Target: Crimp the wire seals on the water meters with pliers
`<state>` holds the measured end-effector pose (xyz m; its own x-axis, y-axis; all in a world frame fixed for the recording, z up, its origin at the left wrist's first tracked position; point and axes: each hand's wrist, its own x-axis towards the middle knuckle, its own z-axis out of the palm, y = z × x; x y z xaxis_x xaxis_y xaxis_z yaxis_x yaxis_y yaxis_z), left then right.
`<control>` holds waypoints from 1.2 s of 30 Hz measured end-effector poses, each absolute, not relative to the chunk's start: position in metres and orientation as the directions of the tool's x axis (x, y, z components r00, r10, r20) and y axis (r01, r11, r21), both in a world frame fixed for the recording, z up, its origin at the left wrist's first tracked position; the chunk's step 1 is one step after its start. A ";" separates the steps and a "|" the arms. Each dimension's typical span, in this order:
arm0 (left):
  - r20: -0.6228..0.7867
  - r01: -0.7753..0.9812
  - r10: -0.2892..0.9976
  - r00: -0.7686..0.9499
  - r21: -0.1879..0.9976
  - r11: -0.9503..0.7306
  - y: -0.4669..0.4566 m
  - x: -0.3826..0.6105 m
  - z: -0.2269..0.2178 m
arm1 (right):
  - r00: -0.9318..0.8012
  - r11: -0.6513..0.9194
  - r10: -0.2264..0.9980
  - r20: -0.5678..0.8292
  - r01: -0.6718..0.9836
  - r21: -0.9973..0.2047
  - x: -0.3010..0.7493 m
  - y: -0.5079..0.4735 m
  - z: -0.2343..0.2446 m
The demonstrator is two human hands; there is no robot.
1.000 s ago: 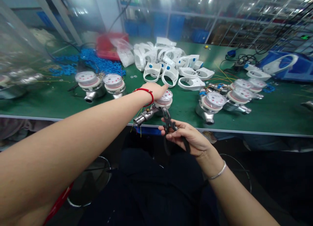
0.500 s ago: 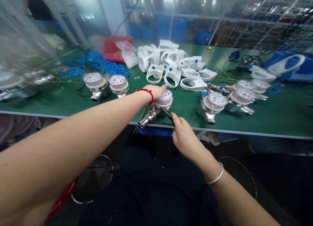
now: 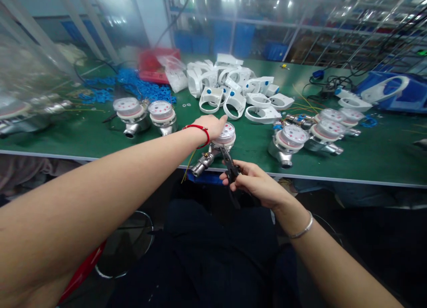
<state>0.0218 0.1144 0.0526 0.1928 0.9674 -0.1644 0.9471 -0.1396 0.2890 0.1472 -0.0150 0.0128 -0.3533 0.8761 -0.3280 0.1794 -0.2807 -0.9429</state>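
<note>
A water meter with a clear dial and metal body lies near the table's front edge, its threaded metal pipe end pointing toward the lower left. My left hand, wearing a red string bracelet, grips the far left side of this meter; most of its fingers are hidden behind the dial. Black-handled pliers are held in my right hand, with fingers around the handles. Their jaws reach the meter's near side just below the dial ring; what lies between the jaws is too small to tell.
White plastic rings are heaped behind the meter. More water meters stand left and right. Blue plastic pieces lie beside a red bin. A blue bin and cables are at the far right.
My right hand has turned and shifted slightly downward, and the pliers' handles now show spread apart, with the jaws still at the meter. My left hand has stayed on the meter.
</note>
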 end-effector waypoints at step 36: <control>0.404 0.323 0.575 0.711 0.539 -0.778 0.115 -0.006 0.019 | -0.432 0.481 0.876 0.213 0.786 -0.388 0.182 0.073 0.003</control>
